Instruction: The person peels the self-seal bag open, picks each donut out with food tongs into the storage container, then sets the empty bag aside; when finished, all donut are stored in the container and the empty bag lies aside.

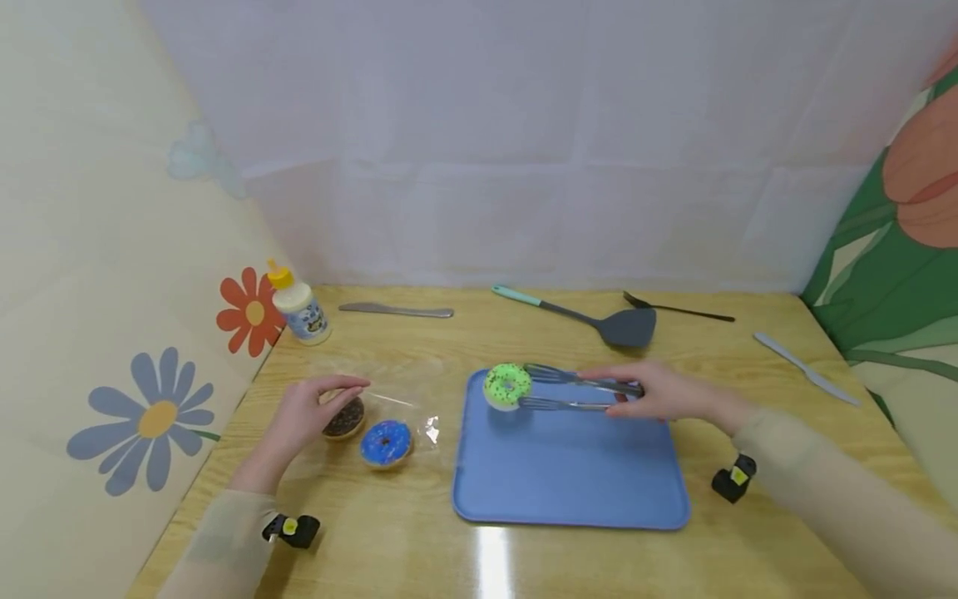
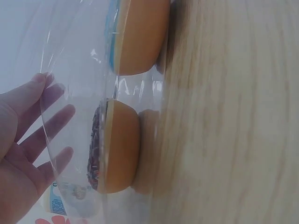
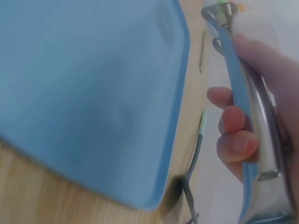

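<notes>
My left hand (image 1: 299, 413) pinches the edge of a clear plastic bag (image 2: 77, 126) between thumb and index finger, the other fingers spread behind the film. Inside the bag on the table lie a chocolate donut (image 1: 344, 422) with sprinkles and a blue-iced donut (image 1: 373, 446). In my right hand (image 1: 659, 393) is a pair of metal tongs (image 1: 591, 383), the fingers wrapped round its handles. Its slotted tips clasp a green-iced donut (image 1: 493, 388) above the left back part of a blue tray (image 1: 569, 482). The right wrist view shows the tongs' handles, but not the donut clearly.
A white bottle (image 1: 303, 312) with a yellow cap stands at the back left. Along the back lie a table knife (image 1: 397, 311), a dark spatula (image 1: 627, 328) and a black fork (image 1: 684, 312). Another knife (image 1: 807, 368) lies at right. Cloth surrounds the table.
</notes>
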